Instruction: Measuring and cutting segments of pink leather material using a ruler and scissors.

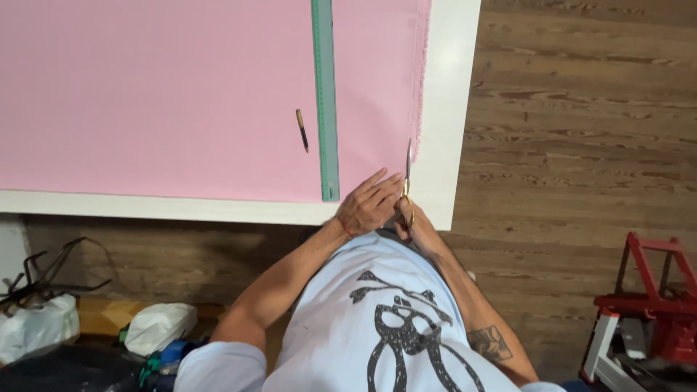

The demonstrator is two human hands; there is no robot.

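Fingers of right hand (415, 221) apparently gripping scissors (408, 178), left hand (370, 205) flat, fabric (160, 94) edge

Soft, even indoor light fills the view, brightest on the pale pink cotton fabric sheet (160, 94) toward eleven o'clock. Shadows are faint and short. The dark cluttered corner at seven o'clock is dim. Focus is fairly sharp, with slight wide-angle bending at the edges.
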